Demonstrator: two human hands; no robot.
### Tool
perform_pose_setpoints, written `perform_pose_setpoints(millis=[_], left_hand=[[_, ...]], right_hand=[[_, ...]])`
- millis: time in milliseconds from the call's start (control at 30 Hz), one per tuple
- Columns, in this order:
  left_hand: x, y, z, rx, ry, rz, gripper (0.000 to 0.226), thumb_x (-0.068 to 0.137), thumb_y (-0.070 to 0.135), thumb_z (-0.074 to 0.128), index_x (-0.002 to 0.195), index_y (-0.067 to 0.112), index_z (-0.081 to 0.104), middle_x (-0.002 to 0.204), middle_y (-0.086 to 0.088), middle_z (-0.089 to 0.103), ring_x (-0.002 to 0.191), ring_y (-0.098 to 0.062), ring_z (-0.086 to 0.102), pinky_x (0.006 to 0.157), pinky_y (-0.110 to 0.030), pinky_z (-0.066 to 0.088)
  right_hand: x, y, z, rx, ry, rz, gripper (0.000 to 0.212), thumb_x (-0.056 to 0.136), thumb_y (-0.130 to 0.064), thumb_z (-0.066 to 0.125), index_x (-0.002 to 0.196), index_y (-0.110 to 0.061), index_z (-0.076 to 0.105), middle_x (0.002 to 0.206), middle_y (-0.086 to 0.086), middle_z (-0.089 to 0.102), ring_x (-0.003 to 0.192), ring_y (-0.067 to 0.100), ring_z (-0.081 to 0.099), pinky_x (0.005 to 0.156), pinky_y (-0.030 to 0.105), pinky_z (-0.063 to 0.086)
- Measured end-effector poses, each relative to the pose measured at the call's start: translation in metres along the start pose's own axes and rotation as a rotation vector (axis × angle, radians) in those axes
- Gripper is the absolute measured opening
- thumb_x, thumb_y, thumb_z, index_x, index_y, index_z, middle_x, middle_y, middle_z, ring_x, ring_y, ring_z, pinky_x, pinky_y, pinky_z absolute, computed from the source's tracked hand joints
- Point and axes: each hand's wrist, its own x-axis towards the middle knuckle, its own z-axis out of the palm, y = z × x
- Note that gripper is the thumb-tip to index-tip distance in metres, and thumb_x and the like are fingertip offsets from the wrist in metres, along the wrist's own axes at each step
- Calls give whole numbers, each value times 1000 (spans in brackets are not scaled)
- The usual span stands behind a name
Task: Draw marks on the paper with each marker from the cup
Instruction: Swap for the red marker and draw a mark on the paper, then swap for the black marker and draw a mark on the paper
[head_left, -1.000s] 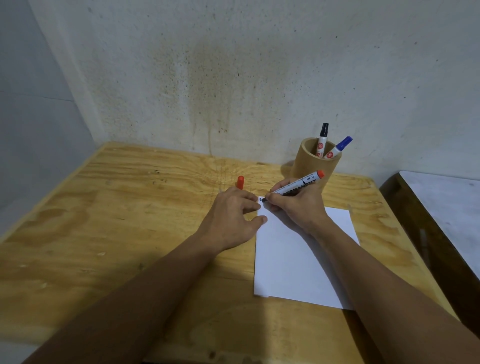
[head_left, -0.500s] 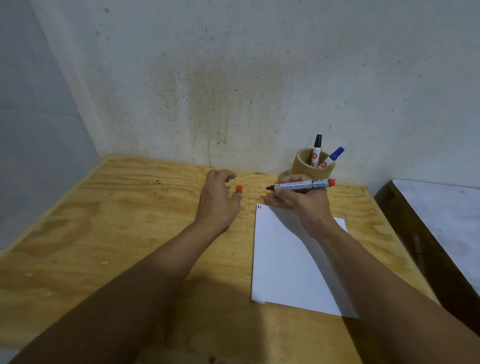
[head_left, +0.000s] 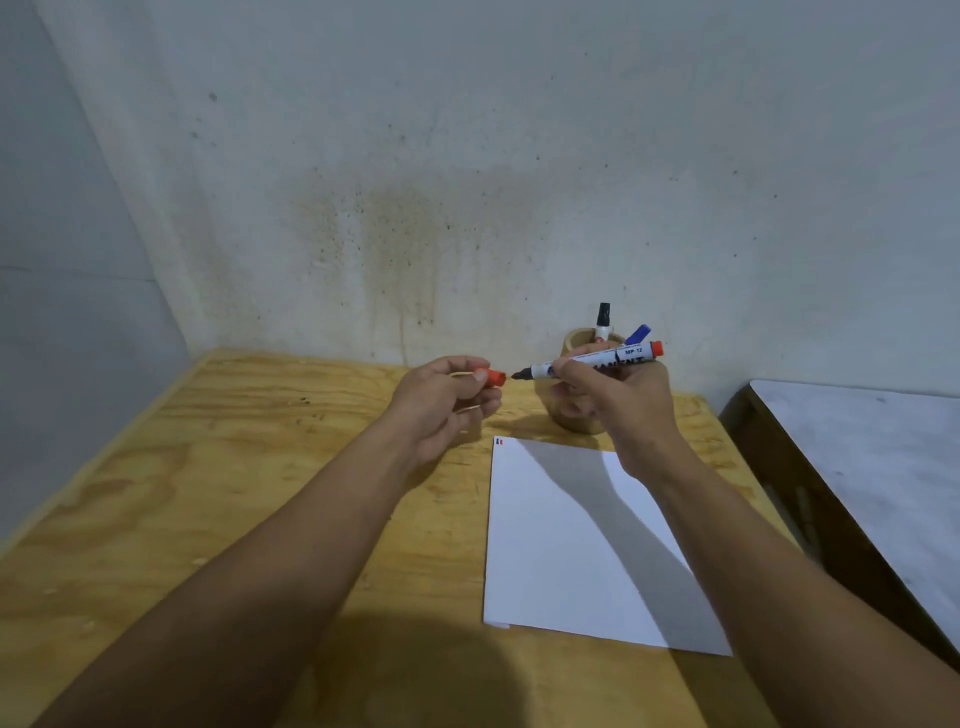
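My right hand (head_left: 621, 402) holds an uncapped red marker (head_left: 592, 360) level above the table, tip pointing left. My left hand (head_left: 447, 402) grips its red cap (head_left: 493, 376), whose open end sits just short of the tip. Both hands hover in front of the wooden cup (head_left: 576, 345), which holds a black-capped marker (head_left: 603, 319) and a blue-capped marker (head_left: 639, 334). A white sheet of paper (head_left: 566, 545) lies below the hands, with small blue and red marks (head_left: 499, 441) at its top left corner.
The plywood table (head_left: 218, 493) runs to a stained white wall behind and a wall on the left. A dark-framed surface with a grey top (head_left: 872, 467) stands to the right of the table.
The right hand lifted the marker off the paper's corner and turned it level. The left hand picked up the red cap from the table and brought it to the marker's tip.
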Motion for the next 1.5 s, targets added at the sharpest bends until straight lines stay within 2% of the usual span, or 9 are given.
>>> perform_pose_setpoints(millis=[233,500,700,867,1000,1133,1200,1333,1500], left_hand=[[-10,0,20,-8,-51,4,10,87,-2,58,95,-3,64,81,-18,65,67,-20,66,59,-26,58],[-17,0,37,15,-18,-12,11,83,-3,63,92,-8,65,76,-20,69,63,-20,70,56,-26,59],[-19,3,55,32,-39,55,7,80,3,69,85,-2,70,78,-19,73,70,-23,73,63,-29,61],[-27,8,87,339,-8,278,15,68,17,82,75,6,75,77,-14,74,66,-22,71,56,-28,59],[-18,9,99,576,100,452,26,59,30,86,72,11,73,72,-3,72,67,-19,68,59,-28,54],[-3,0,88,973,68,600,23,79,18,69,101,14,70,102,-3,70,95,-20,63,79,-32,52],[3,-4,82,1170,-50,656,33,80,12,64,113,12,64,115,-8,65,106,-26,57,87,-40,50],[11,-11,75,1423,-168,692,40,76,4,59,115,11,57,114,-7,62,102,-34,56,80,-48,51],[16,-7,73,1581,-145,732,50,78,2,60,127,8,53,131,-9,58,123,-30,46,100,-45,42]], right_hand=[[-7,-9,0,13,28,-31,8,80,-3,76,74,-5,70,71,20,68,63,30,64,65,44,49],[1,-14,-15,-96,34,-100,9,81,-11,77,79,-3,74,66,8,70,53,6,62,50,14,45],[11,-20,-25,-238,34,-113,23,91,-25,67,91,-2,72,68,-1,67,54,-5,57,50,10,41],[20,-36,-34,-228,-39,-84,23,98,-25,56,94,-5,67,82,3,71,67,1,65,57,16,48],[37,-64,-51,-321,38,-60,26,102,-23,47,106,-1,59,83,10,69,73,21,68,69,38,61],[56,-92,-73,-781,30,-32,33,102,-28,46,125,-10,61,84,8,59,61,19,65,51,29,56],[66,-100,-79,-1026,8,-68,31,97,-31,56,120,-15,68,88,8,66,61,20,65,54,29,55],[82,-103,-73,-1307,-45,-158,22,87,-21,71,106,-10,76,92,9,73,60,13,58,70,35,59],[94,-87,-53,-1394,-182,-155,26,93,-5,56,115,-8,70,111,7,68,84,17,58,72,26,51]])
